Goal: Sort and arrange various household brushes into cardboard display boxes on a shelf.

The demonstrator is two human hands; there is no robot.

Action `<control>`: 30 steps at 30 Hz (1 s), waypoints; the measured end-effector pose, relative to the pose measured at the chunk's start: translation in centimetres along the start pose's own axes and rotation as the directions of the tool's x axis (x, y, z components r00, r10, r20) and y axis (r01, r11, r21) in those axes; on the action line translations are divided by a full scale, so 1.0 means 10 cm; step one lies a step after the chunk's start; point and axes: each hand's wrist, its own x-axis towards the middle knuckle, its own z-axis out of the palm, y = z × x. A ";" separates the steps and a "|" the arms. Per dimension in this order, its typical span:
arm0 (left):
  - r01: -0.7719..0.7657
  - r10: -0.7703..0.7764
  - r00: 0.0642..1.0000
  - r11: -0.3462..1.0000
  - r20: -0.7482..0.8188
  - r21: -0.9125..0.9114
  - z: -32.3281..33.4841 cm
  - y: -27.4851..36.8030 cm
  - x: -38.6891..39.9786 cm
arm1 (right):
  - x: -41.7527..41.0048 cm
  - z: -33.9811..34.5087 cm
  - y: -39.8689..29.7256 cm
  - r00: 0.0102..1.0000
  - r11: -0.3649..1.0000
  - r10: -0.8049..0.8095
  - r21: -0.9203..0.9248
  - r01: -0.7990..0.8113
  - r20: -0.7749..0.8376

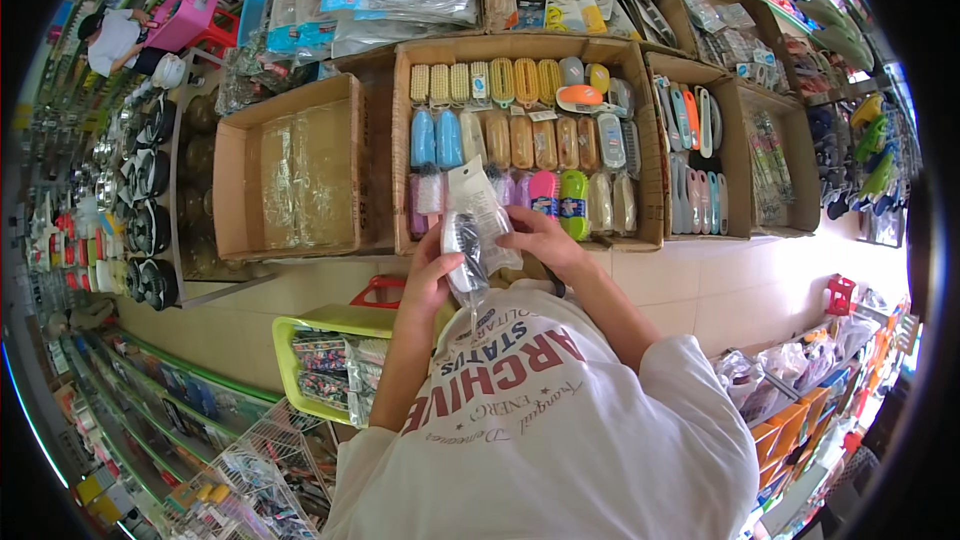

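Observation:
Close to my chest I hold a white brush with dark bristles [463,251] in a clear plastic wrapper. My left hand [429,270] grips the brush at its side, thumb across it. The fingers of my right hand [544,240] pinch the flat, printed part of a clear plastic packet [480,199] beside the brush; whether it is the same wrapper, I cannot tell. Beyond my hands stands a cardboard box [529,45] with rows of brushes: yellow ones [459,82], blue ones [448,136], wooden-looking ones [521,141], a pink one [543,191] and a green one [574,202].
At the left is a cardboard box [225,187] with clear tape inside. More boxes hold handled items [709,199] at the right. A lime-green basket [285,367] with packets stands at lower left. A person [116,41] is at the far upper left, by a pink bin [180,13].

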 end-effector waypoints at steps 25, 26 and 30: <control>0.007 0.200 0.979 0.148 -0.036 0.989 0.11 -0.77 1.31 | -0.26 -1.73 1.28 0.558 0.691 -0.374 -0.623 -0.365 -0.741; -0.001 0.198 0.980 0.139 -0.026 0.990 0.10 -0.81 1.35 | -0.30 -1.68 1.26 0.527 0.631 -0.466 -0.684 -0.364 -0.711; -0.013 0.143 0.990 -0.064 0.022 0.998 0.33 -0.84 1.42 | -0.58 -1.54 1.22 0.390 0.668 -0.635 -0.728 -0.154 -0.666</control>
